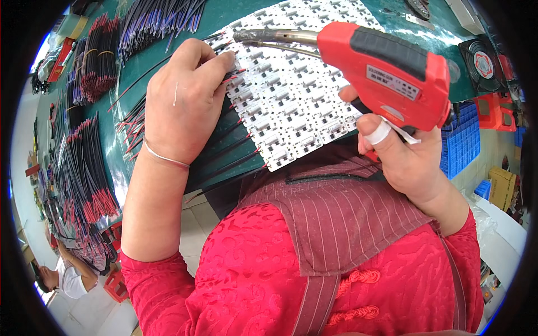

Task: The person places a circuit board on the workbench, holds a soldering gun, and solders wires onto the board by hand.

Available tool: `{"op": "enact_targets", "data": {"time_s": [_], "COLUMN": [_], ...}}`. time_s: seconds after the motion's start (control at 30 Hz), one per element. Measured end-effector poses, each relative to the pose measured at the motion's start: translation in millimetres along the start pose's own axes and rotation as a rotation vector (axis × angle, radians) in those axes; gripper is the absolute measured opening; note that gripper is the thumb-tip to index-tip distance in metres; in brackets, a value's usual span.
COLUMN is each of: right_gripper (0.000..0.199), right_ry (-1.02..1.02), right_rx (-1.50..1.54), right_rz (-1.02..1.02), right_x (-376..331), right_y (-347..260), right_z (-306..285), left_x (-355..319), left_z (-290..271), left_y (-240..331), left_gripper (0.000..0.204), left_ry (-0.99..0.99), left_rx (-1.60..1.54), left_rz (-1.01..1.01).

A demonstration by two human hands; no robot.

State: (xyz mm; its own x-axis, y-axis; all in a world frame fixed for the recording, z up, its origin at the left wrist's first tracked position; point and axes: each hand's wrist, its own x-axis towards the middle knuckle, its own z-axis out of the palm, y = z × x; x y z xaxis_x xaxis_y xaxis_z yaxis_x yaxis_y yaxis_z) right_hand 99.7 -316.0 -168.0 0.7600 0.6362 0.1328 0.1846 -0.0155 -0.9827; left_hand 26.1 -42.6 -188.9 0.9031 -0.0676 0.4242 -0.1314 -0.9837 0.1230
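My left hand (182, 103) is closed in a pinch at the left edge of a white circuit board panel (291, 101). A thin black and red wire (137, 80) runs out from it; the fingertips' exact hold is partly hidden. My right hand (400, 162), with white tape round the thumb, grips a red and black soldering gun (392, 75). The gun's metal tip (241, 36) points left, close to my left fingers and the panel's edge. More wires (235, 144) lie along that edge, their red ends at the boards.
Bundles of black and red wires (101, 61) lie on the green table (221, 11) at left, with blue-tipped wires (162, 22) behind. A small fan (481, 64) stands at far right, above a blue crate (460, 140). Another person (70, 277) is at lower left.
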Motion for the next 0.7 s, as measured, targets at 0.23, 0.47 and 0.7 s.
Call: {"op": "enact_targets", "data": {"time_s": [0.23, 0.47, 0.7], "right_gripper": [0.036, 0.036, 0.027], "right_ry": [-0.059, -0.050, -0.059], "right_rx": [-0.092, -0.033, -0.080], "right_rz": [-0.036, 0.071, 0.054], "right_x": [-4.0, -4.6, -6.3], "right_y": [6.6, -3.6, -3.1], "right_z": [-5.2, -4.9, -4.5], "left_x": [0.1, 2.1, 3.8], "left_z": [0.9, 1.7, 0.6], "left_y": [0.5, -1.7, -5.8], "left_gripper": [0.034, 0.030, 0.039], "left_ry": [0.004, 0.080, 0.070], "left_rx": [0.007, 0.013, -0.065], "left_rz": [0.005, 0.024, 0.022]}}
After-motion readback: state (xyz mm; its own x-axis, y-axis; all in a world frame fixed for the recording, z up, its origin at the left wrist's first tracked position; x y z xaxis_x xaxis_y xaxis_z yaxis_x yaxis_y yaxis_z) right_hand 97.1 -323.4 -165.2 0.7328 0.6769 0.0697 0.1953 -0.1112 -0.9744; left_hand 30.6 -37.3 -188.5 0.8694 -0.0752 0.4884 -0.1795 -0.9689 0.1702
